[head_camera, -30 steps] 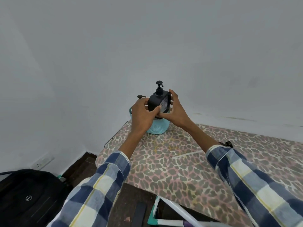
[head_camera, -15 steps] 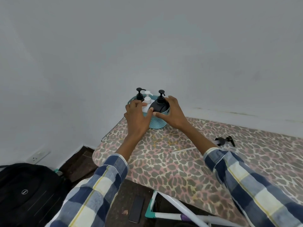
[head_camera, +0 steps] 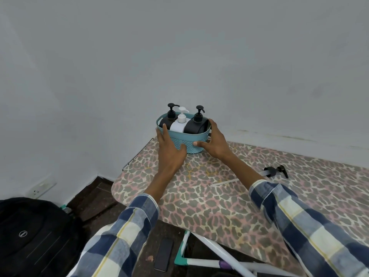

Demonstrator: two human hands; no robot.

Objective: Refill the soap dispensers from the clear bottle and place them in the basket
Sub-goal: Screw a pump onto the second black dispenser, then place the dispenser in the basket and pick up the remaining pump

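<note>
With three soap dispensers (head_camera: 182, 121) standing in the teal basket (head_camera: 186, 141) at the ironing board's (head_camera: 199, 196) far left end, the left hand (head_camera: 171, 150) and right hand (head_camera: 214, 142) cup its sides, fingers curled round its wall; placing looks finished, so next probably just release.

No readable words or numbers anywhere. Only a small round emblem on the black backpack (head_camera: 30, 234) at lower left, its letters too small to make out. Soap dispensers (head_camera: 196, 124) in the basket (head_camera: 187, 141) plain, with no label showing
</note>
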